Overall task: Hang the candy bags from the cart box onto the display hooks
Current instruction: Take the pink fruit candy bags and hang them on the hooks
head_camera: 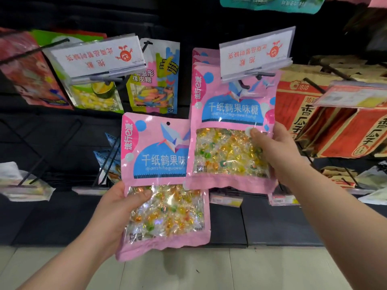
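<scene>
Bags in both hands at the hook (244,86)

The right hand (274,151) grips the upper bag (230,132) by its right edge. The thumb is pressed on the front at the top corner of the clear window, and the fingers are curled behind, out of sight. This pink bag hangs straight below the hook. The hook's black tip shows in front of the bag's top strip, right under the white sign (255,53) clipped above it. More pink bags of the same kind hang just behind it, further back on the hook.

The left hand (117,208) grips the lower bag (165,185), below and to the left of the hook and not on it. The thumb lies across the front at the window's top left corner, and the fingers are hidden behind the pack. Its punch hole is free at the top, and its right edge slips behind the upper bag.

Left of the hook hangs a gummy bag (155,80) in green and pink. Right of the hook hang red packs (314,114). Far below the hook runs a pale tiled floor (251,268).
</scene>
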### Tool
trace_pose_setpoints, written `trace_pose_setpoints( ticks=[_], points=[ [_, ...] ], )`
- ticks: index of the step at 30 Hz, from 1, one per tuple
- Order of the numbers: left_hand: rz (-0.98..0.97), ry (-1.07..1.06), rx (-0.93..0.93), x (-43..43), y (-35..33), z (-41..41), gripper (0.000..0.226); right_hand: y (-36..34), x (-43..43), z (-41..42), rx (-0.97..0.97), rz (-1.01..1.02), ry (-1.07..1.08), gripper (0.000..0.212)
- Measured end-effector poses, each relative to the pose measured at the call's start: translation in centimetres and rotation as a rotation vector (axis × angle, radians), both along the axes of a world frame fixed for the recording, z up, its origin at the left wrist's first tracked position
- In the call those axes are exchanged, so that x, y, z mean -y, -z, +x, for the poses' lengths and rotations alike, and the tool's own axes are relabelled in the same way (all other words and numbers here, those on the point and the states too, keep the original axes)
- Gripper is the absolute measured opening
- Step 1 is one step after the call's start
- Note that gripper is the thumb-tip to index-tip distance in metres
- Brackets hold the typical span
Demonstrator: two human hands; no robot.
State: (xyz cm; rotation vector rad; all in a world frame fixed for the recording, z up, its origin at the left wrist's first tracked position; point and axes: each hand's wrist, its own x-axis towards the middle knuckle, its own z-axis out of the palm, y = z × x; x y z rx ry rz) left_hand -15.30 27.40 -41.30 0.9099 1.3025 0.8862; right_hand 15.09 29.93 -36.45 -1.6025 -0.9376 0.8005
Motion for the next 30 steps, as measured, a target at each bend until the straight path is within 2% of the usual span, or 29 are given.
trace_pose_setpoints(
  ticks=[6, 11, 13, 16, 18, 21, 23, 25, 28, 30],
  points=[
    [-0.008, -0.045, -0.091, 0.8, 1.0, -1.7, 0.027, 0.5, -1.7, 0.3, 0.111, -0.071, 0.038, 0.027],
    [-0.005, -0.044, -0.106, 2.0, 1.1, -3.1, 0.032, 0.3, -2.0, 0.2, 0.153, -0.209, 0.024, 0.058],
    [-0.017, -0.061, -0.106, 2.7, 1.1, -3.7, 0.040, 0.3, -1.8, 0.3, 0.161, -0.228, 0.027, 0.055],
    [-0.021, -0.087, -0.079, 3.6, 0.8, -4.2, 0.043, 0.5, -1.6, 0.4, 0.182, -0.239, 0.051, 0.040],
    [-0.019, -0.084, -0.057, 3.8, 0.4, -4.0, 0.045, 0.5, -1.3, 0.2, 0.203, -0.256, 0.060, 0.045],
    [-0.016, -0.059, 0.004, 3.5, -0.4, -2.9, 0.038, 0.5, -0.2, -0.8, 0.316, -0.192, 0.090, 0.054],
    [-0.005, -0.021, 0.045, 3.1, -1.1, -1.8, 0.043, 0.3, 1.4, -2.0, 0.405, -0.106, 0.102, 0.055],
    [0.006, 0.014, 0.058, 2.7, -1.6, -0.5, 0.049, 0.1, 3.2, -3.5, 0.350, -0.118, 0.037, 0.054],
    [0.018, 0.054, 0.083, 2.5, -2.4, 1.5, 0.047, 0.0, 6.1, -5.8, 0.022, -0.263, -0.194, 0.043],
    [0.018, 0.086, 0.113, 2.4, -2.8, 2.9, 0.047, 0.2, 7.5, -6.5, -0.127, -0.242, -0.236, 0.027]
  ],
)
